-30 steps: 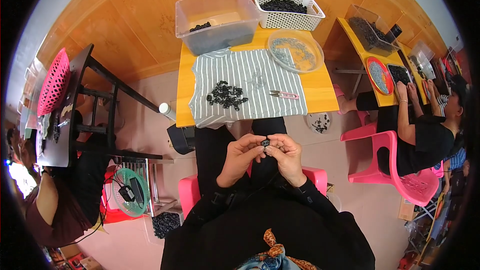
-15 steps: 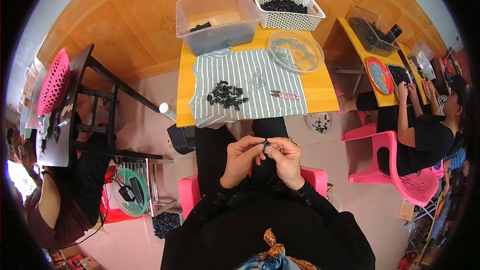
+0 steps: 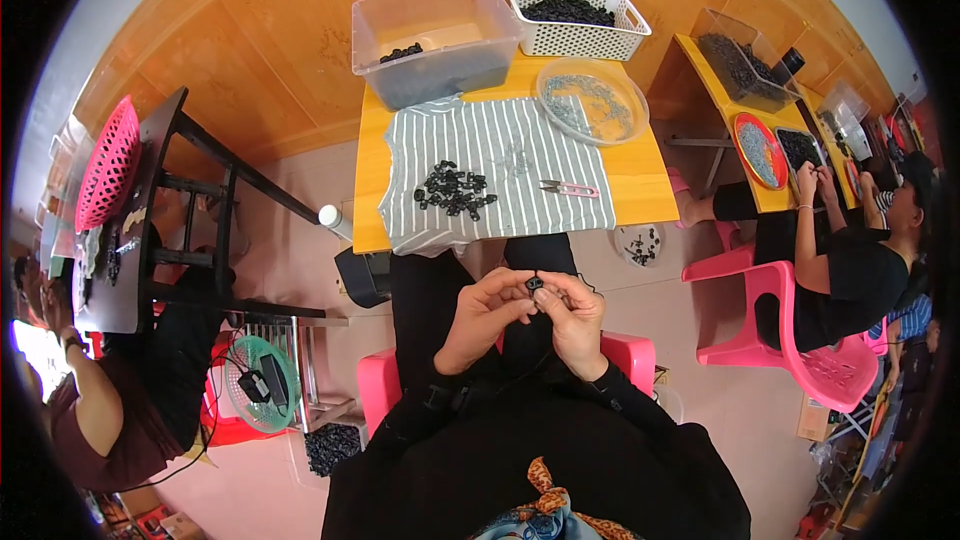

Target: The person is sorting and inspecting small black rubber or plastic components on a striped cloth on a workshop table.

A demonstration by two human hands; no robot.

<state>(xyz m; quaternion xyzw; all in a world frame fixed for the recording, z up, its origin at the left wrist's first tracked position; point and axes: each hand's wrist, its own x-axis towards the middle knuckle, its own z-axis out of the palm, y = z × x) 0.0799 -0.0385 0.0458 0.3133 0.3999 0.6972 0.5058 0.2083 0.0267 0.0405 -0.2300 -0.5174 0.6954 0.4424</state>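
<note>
Above my lap, my right hand (image 3: pixel 574 325) pinches a small black plastic part (image 3: pixel 534 284) between thumb and fingers. My left hand (image 3: pixel 483 316) meets it from the other side, its fingertips closed at the part's edge. The part's exact kind is too small to make out. In front of my hands, a grey-and-white striped cloth (image 3: pixel 420 145) covers the table's near side. On it lie a pile of black plastic parts (image 3: pixel 455 190), a small heap of clear or silvery bits (image 3: pixel 515 160) and thread snips with a pink handle (image 3: pixel 570 189).
A clear bin (image 3: pixel 436 80), a white basket of black parts (image 3: pixel 585 45) and a round tray of silvery bits (image 3: pixel 605 135) stand on the yellow table (image 3: pixel 640 195). Co-workers sit left and right. A white bottle (image 3: pixel 334 221) stands left of the table.
My left thumb has drawn back a little from the black part, which shows more between my fingertips. My right hand keeps nearly the same place.
</note>
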